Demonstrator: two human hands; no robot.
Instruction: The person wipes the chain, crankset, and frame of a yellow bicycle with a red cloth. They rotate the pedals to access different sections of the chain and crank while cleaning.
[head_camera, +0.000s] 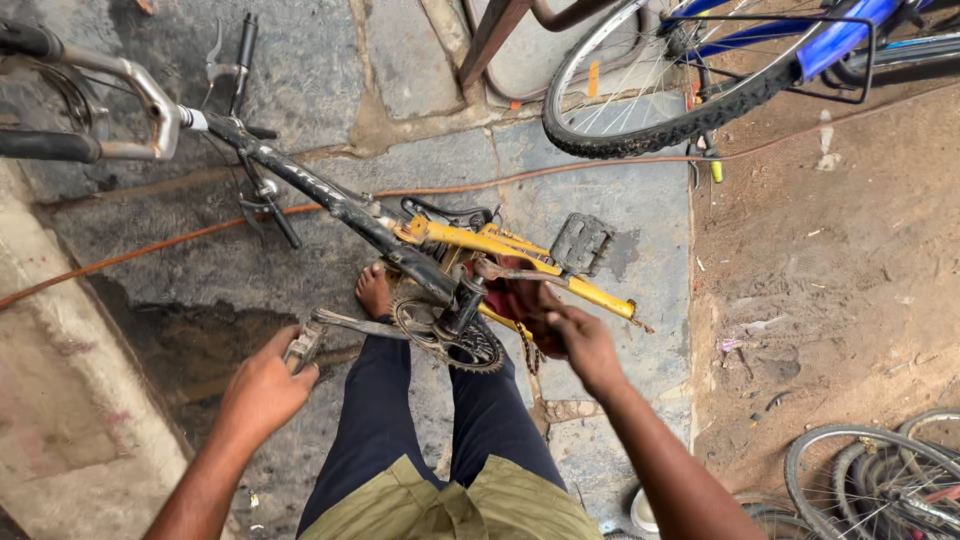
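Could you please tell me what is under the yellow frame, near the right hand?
A dark red cloth shows under the yellow frame, held by the right hand. Whatever lies beneath the cloth is covered.

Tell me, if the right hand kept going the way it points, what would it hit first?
Probably the dark red cloth against the yellow frame tube; the right hand already seems to touch it.

1. Bicycle frame (330, 205): black front tube, yellow rear stays, paint chipped.
2. Cloth (515, 300): dark red.
3. Pedal (581, 243): black, studded grid pattern.
4. Second bicycle (840, 35): blue frame, black knobbly tyre.
5. Trousers (380, 420): navy; shirt hem olive green.
6. Hose (200, 235): orange.
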